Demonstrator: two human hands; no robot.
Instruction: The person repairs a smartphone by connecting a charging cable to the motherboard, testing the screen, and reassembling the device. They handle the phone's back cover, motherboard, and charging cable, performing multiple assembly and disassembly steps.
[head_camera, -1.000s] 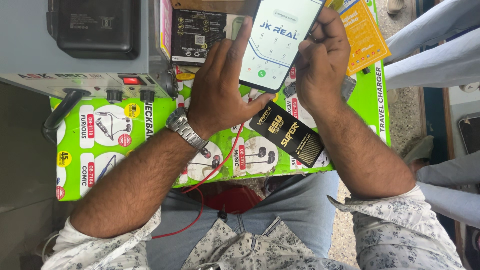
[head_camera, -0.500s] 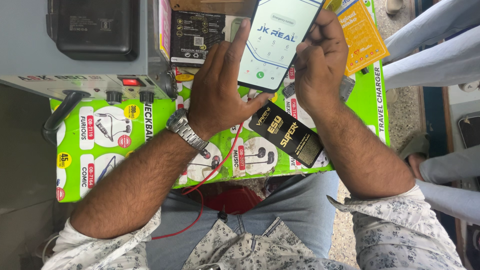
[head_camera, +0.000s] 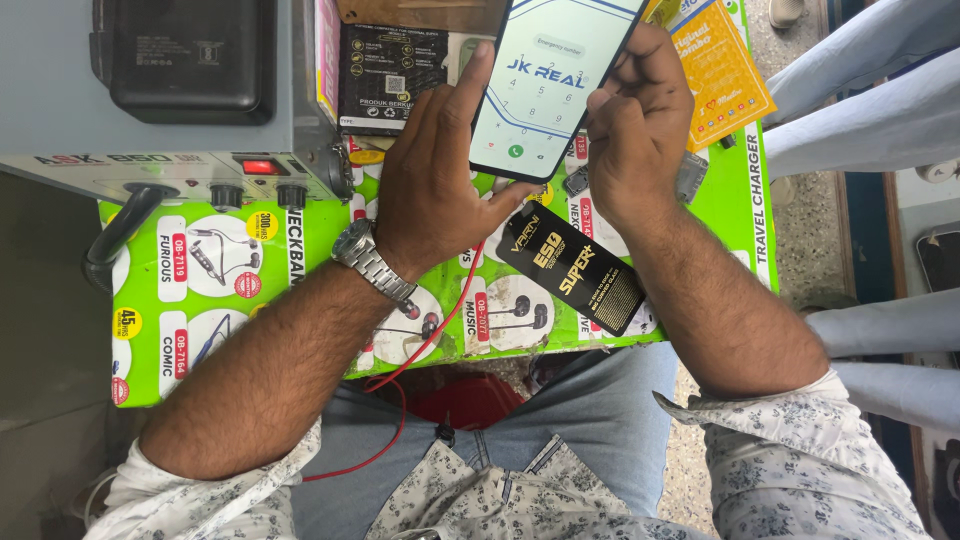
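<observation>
Over the far edge of the bright green printed board (head_camera: 700, 290) that serves as a work surface, a smartphone (head_camera: 555, 85) is held up with its lit screen facing the camera — a dial pad showing on a pale background. The left hand (head_camera: 435, 195) cups the phone's left edge and lower corner, fingers closed round it from behind, with the index finger laid up along the side of the screen. A metal wristwatch (head_camera: 372, 262) sits on that wrist. The right hand (head_camera: 640, 130) clasps the phone's right edge, fingers curled in, the thumb bent against the screen's margin.

Just below the phone, lying flat on the board between the two forearms, is a black rectangular battery (head_camera: 572, 268) with gold lettering, tilted diagonally. A red wire (head_camera: 445, 335) runs from under the left hand across the board's near edge and down over the person's lap.

At the board's far left corner stands a grey bench power supply (head_camera: 180, 175) with knobs and a red switch, and a black block (head_camera: 185, 55) rests on top of it. Beside that — toward the middle — a dark printed box (head_camera: 385, 75) lies. An orange card (head_camera: 722, 75) lies near the far right corner.
</observation>
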